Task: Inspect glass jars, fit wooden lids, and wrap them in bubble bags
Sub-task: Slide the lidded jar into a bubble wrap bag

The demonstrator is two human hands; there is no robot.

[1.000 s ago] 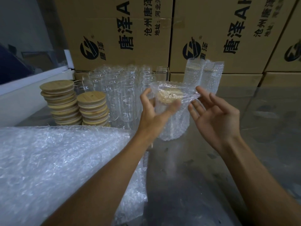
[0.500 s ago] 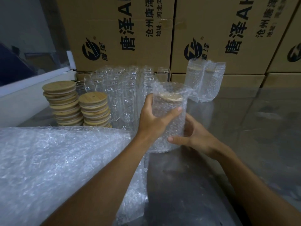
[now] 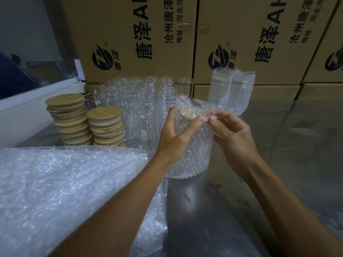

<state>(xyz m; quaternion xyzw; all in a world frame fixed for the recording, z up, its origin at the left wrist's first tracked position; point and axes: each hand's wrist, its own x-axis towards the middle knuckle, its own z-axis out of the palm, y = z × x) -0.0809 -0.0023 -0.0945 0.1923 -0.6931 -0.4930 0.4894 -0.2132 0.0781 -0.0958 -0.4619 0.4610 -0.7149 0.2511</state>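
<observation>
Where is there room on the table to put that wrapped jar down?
Bare table lies right of the wrapped jar, running back to the two finished jars and the cardboard boxes. The left is crowded: glass jars, wooden lids and bubble bags.

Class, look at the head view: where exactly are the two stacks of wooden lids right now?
The wooden lids stand in two stacks at the left of the table, just left of the empty glass jars and behind the pile of bubble bags.

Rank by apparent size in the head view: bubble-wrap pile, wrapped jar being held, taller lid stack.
1. bubble-wrap pile, though it is nearest the camera
2. wrapped jar
3. taller lid stack, close to the jar, so unsure
</observation>
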